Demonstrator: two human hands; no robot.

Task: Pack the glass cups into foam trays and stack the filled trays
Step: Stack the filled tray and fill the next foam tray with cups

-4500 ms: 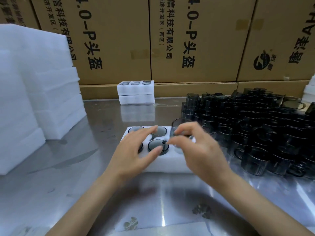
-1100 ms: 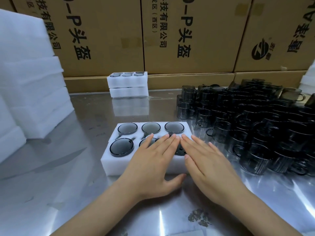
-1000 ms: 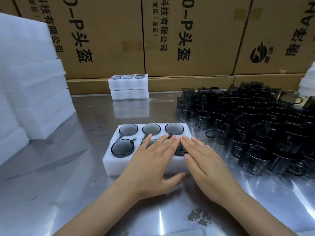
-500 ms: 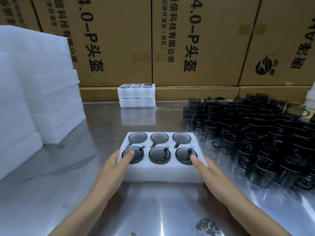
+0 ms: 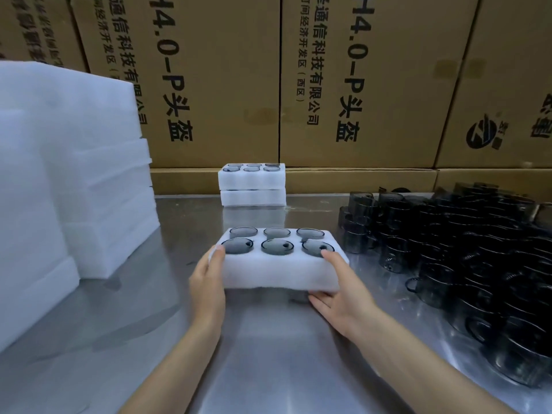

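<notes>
Fingers of the left hand (image 5: 206, 277) and right hand (image 5: 337, 289) curl around opposite ends of the filled foam tray (image 5: 280, 271), balancing it for the far stack of trays (image 5: 252, 185).

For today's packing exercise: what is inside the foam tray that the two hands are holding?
The foam tray holds six dark glass cups, three by two, one per hole. Only their rims and insides show; the foam hides their walls. The left hand and right hand cover its ends.
</notes>
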